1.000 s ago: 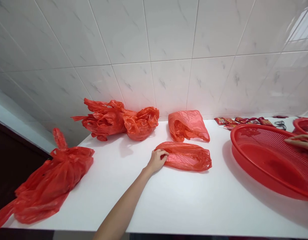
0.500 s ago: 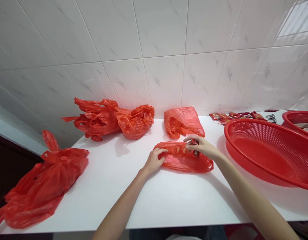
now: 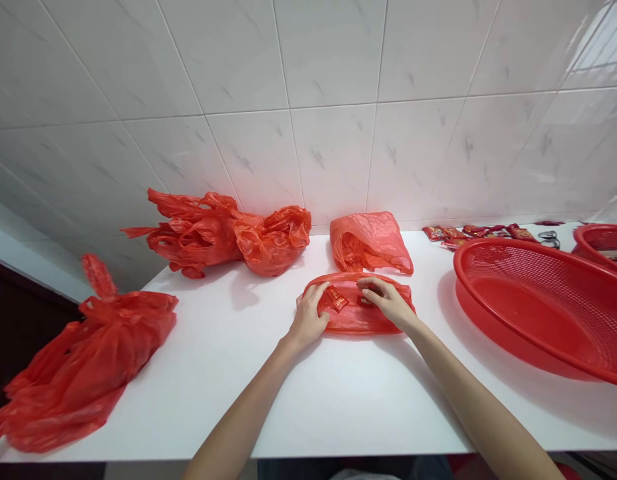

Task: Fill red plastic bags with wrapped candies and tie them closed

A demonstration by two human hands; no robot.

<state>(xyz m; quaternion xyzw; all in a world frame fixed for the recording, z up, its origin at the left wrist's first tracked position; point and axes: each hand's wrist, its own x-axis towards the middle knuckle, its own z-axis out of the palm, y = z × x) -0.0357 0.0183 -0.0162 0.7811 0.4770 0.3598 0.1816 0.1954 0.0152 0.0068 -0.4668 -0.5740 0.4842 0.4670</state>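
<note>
Lying on the white table (image 3: 188, 400), right between both hands: one open red bag (image 3: 361, 327). Left hand (image 3: 308, 320) at the bag's left end, thumb and fingers partly open, touching the bag there. Cannot tell how tight. Inside the bag, just beside those left fingers: one shiny red packet (image 3: 337, 299), lying tilted, with yellowish marks on top. Right hand (image 3: 388, 300) reaching over the far side, fingers bent down over one darker packet (image 3: 365, 301) (half hidden, like playing peekaboo). Cannot tell if pinched or only touched.

Now for counting. Two hands. Two packets showing in the open bag. Two scrunchy bags (image 3: 233, 237) at the back left, touching each other. One tied bag (image 3: 93, 367) at the front left, with a knot on top. One floppy bag (image 3: 373, 240) just behind the open one. Two red baskets on the right: one big basket (image 3: 528, 353) with little holes, and one other basket (image 3: 595, 233) cut off at the edge. By the tiled wall (image 3: 333, 53), many small packets (image 3: 453, 233), too jumbled to count, and one dark loopy thing (image 3: 549, 237) close by.
</note>
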